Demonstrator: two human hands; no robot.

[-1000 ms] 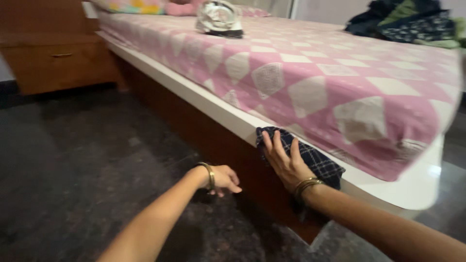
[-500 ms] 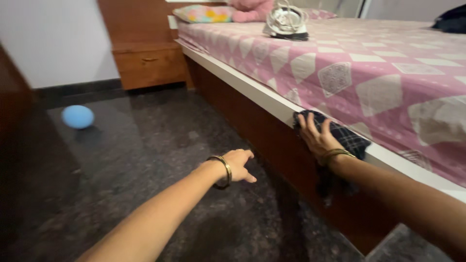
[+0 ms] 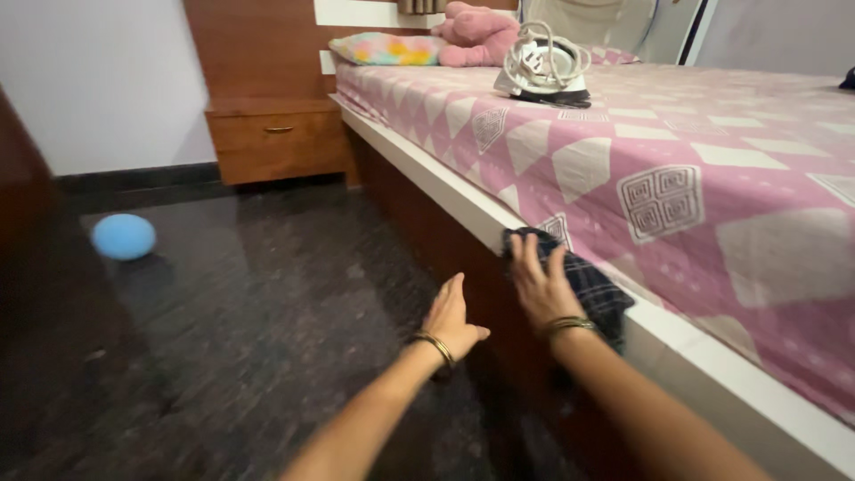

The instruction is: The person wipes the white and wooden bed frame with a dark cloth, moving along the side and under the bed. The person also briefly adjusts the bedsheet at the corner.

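In the head view, your right hand [image 3: 539, 287] lies flat, fingers spread, pressing one dark checked cloth [image 3: 583, 281] against the white bed ledge [image 3: 445, 191]; it presses rather than grips. The cloth drapes over the ledge's edge, partly under your palm, partly beyond it toward the pink patterned bedsheet [image 3: 677, 169]. Your left hand [image 3: 452, 316] hangs just beside the right, released, fingers straight, holding nothing, close to the bed's brown side panel [image 3: 427, 240]. Each wrist carries one gold bangle.

Ahead of your right hand, up on the bed, sit one clothes iron [image 3: 543, 71] with its cord wound around it, one pink soft toy [image 3: 476, 36] and one multicoloured pillow [image 3: 392, 49]. Far to the left of your left hand, one blue ball [image 3: 123, 236] rests on the dark stone floor [image 3: 267, 312], with a broad open stretch between. One wooden bedside drawer [image 3: 278, 138] stands ahead against the wall.
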